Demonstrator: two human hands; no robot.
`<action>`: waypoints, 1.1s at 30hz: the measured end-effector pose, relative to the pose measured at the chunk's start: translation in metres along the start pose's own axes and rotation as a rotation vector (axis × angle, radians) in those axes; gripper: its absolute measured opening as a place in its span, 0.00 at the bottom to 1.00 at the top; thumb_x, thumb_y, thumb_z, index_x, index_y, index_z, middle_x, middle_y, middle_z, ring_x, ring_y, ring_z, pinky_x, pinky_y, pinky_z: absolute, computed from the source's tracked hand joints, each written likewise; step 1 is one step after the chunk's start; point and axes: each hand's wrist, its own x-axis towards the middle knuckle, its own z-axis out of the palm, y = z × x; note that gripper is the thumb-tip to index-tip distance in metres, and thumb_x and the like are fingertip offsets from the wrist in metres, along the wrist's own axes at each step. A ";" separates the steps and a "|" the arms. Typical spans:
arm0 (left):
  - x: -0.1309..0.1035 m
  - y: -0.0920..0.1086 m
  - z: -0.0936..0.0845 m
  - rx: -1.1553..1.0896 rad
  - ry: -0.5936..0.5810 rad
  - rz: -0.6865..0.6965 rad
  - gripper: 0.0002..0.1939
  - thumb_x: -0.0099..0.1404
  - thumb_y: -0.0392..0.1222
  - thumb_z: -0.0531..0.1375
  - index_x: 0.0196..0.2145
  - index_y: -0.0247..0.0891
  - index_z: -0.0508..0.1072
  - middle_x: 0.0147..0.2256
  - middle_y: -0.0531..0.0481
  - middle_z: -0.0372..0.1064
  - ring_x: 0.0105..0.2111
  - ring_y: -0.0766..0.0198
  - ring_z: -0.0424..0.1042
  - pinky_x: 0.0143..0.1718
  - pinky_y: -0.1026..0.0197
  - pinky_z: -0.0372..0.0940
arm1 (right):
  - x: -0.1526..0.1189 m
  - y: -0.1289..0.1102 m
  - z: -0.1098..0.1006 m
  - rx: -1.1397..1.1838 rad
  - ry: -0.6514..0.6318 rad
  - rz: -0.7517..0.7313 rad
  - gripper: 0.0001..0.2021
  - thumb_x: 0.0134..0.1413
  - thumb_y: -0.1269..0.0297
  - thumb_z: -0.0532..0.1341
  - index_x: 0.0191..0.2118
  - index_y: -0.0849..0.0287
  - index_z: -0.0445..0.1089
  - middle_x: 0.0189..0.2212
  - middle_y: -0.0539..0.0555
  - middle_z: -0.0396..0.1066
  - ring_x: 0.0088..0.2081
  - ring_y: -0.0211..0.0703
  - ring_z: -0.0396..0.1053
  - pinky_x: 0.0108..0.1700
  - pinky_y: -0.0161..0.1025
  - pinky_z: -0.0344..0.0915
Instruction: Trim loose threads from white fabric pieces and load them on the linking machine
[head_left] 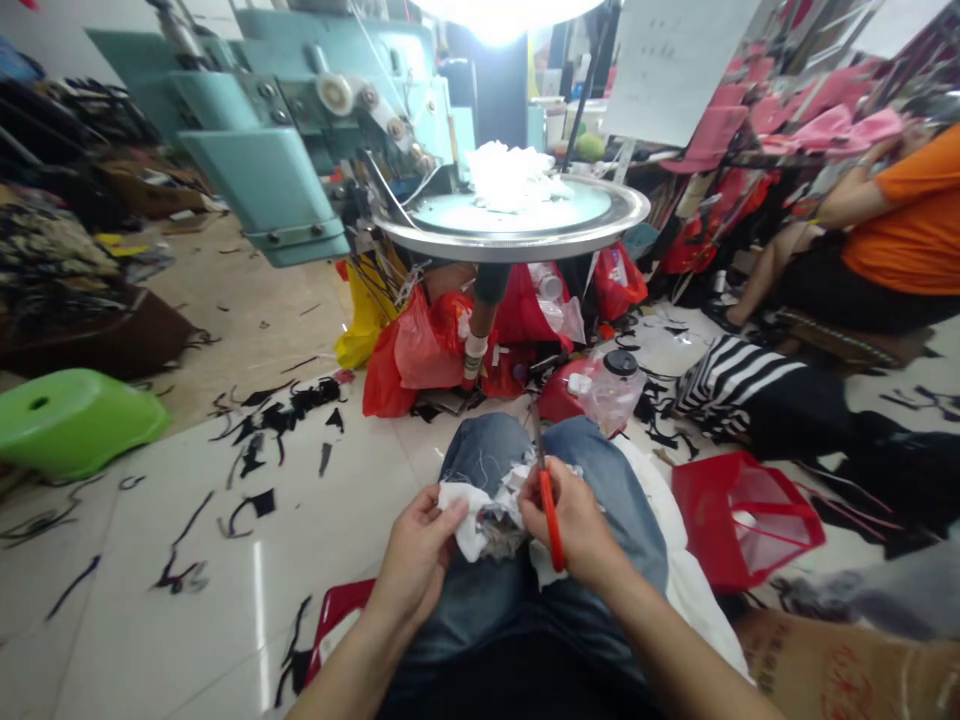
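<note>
Pinched between the thumb and fingers of my left hand [424, 545] is a piece of white fabric [466, 515] above my lap. My right hand [574, 520] is closed around orange-handled scissors [551, 520], whose blades point up and away from me. More white scraps [517, 485] and loose threads lie on my jeans [491, 445] between the two hands. A pile of white pieces [514, 178] sits on the round machine table [626, 212] in front, under a bright lamp.
Green machine [262, 190] overhead at left; green stool [79, 420] on the floor. Red bags [427, 345] hang under the round table. A red basket [742, 520] and cardboard [840, 665] lie at right. A person in an orange shirt [919, 215] sits at far right. Black scraps litter the floor.
</note>
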 end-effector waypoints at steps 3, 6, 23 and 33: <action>0.002 0.006 -0.003 -0.020 0.007 -0.052 0.23 0.48 0.43 0.74 0.39 0.32 0.73 0.32 0.47 0.77 0.30 0.62 0.75 0.32 0.63 0.71 | -0.006 -0.005 -0.018 -0.105 0.199 0.027 0.05 0.51 0.65 0.59 0.35 0.55 0.63 0.28 0.50 0.71 0.30 0.44 0.70 0.35 0.38 0.64; -0.002 0.006 0.002 -0.048 -0.009 -0.080 0.20 0.51 0.45 0.73 0.38 0.33 0.73 0.33 0.46 0.77 0.30 0.61 0.76 0.32 0.62 0.71 | -0.017 -0.015 -0.014 -0.065 0.117 -0.025 0.06 0.52 0.64 0.60 0.36 0.55 0.63 0.30 0.51 0.73 0.31 0.43 0.71 0.36 0.38 0.65; 0.010 0.001 -0.008 -0.025 0.049 -0.101 0.09 0.59 0.37 0.66 0.38 0.32 0.73 0.33 0.43 0.78 0.31 0.60 0.78 0.32 0.60 0.74 | -0.011 0.001 -0.060 -0.425 0.470 0.022 0.08 0.55 0.59 0.59 0.39 0.56 0.65 0.29 0.54 0.72 0.30 0.47 0.70 0.32 0.39 0.61; 0.002 -0.004 0.008 -0.007 -0.073 -0.137 0.12 0.56 0.40 0.69 0.36 0.33 0.73 0.31 0.45 0.77 0.29 0.60 0.77 0.30 0.61 0.73 | -0.014 -0.005 0.012 -0.191 -0.042 -0.291 0.05 0.49 0.69 0.60 0.33 0.55 0.64 0.27 0.50 0.71 0.29 0.42 0.69 0.31 0.35 0.62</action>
